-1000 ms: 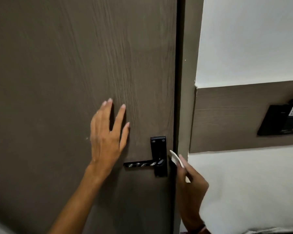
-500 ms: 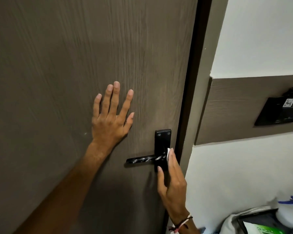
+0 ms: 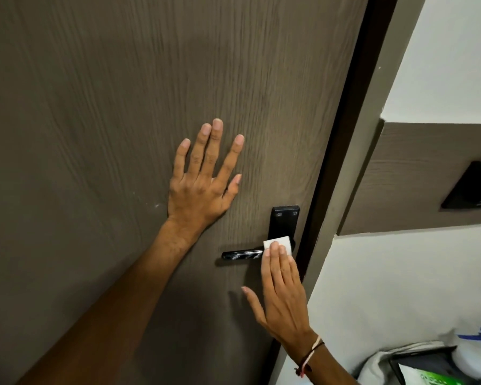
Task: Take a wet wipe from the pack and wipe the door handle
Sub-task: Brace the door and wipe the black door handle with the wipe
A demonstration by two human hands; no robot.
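Right hand (image 3: 281,295) is now pressing the wet wipe (image 3: 279,242), fingers straight, onto the plate end of the door handle (image 3: 242,254), so wiping is beginning; left hand (image 3: 203,179), fingers spread, is bracing above-left of it

grey-brown wood-grain door (image 3: 122,107), black handle (image 3: 239,255) – white-streaked, white wipe (image 3: 279,241), red-white wristband (image 3: 310,357)

One wood-grain door (image 3: 95,107) carries one black lever handle (image 3: 239,255) near its right edge, on one backplate (image 3: 285,225) showing two screws (image 3: 279,214). Also counted: one left hand (image 3: 197,187), one right hand (image 3: 283,295), one white wipe (image 3: 282,241), one cord bracelet (image 3: 308,357), one black wall fixture (image 3: 472,187).
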